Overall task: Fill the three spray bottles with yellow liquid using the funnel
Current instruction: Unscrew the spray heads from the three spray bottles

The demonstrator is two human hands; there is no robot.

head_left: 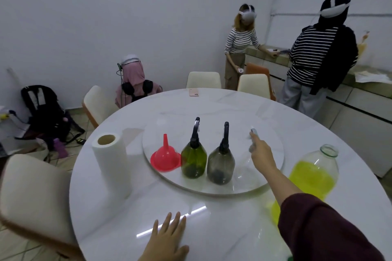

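A red funnel [165, 157] stands wide end down at the left of the round turntable [174, 125]. Beside it stand a green spray bottle [194, 159] and a grey spray bottle [221, 164], both with black spray heads on. A clear spray bottle [244, 167], hard to make out, stands to their right. My right hand [262, 154] reaches over and grips its neck just under the pale spray head. A large glass jar [314, 171] of yellow liquid stands open at the table's right edge. My left hand [167, 237] rests flat on the table near me.
A paper towel roll [111, 163] stands upright on the white table [148, 207] at the left. A pink phone [194, 92] lies at the far edge. Chairs ring the table. Two people stand at a counter [360, 95] at the back right, and another sits by the wall.
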